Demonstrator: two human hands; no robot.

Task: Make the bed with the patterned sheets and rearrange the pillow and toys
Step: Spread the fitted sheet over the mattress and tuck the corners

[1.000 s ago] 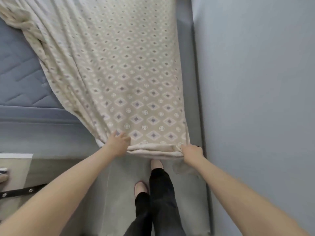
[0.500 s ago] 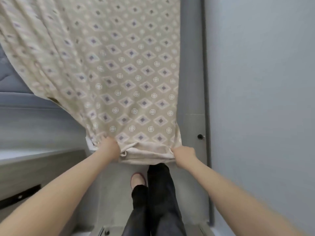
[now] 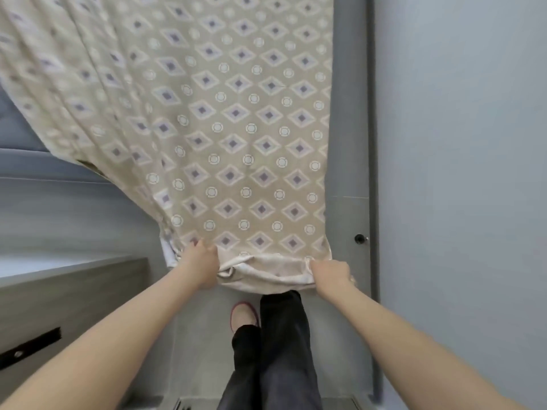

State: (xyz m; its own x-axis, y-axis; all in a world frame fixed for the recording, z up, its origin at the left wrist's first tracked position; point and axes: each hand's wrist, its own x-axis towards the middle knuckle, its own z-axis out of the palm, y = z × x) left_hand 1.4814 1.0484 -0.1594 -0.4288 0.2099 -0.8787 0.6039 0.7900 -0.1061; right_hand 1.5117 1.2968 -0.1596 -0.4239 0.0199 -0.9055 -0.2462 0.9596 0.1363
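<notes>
A beige patterned sheet (image 3: 236, 128) with purple diamonds and white circles stretches from the top of the view down to my hands. My left hand (image 3: 199, 266) grips its bunched near edge on the left. My right hand (image 3: 331, 273) grips the same folded edge on the right. The sheet is pulled taut over the end of the bed and hangs past the grey-blue bed frame (image 3: 53, 202). A strip of blue quilted mattress (image 3: 11, 125) shows at the far left. No pillow or toys are in view.
A pale wall (image 3: 458, 173) runs close along the right, with a grey upright panel (image 3: 350, 143) between it and the sheet. A wooden cabinet (image 3: 59, 300) with a black handle stands at the lower left. My legs and a slipper (image 3: 242, 315) are on the narrow floor strip.
Both hands have drawn the sheet's edge farther toward me past the foot of the bed. The view has moved back, so less mattress and more cabinet show.
</notes>
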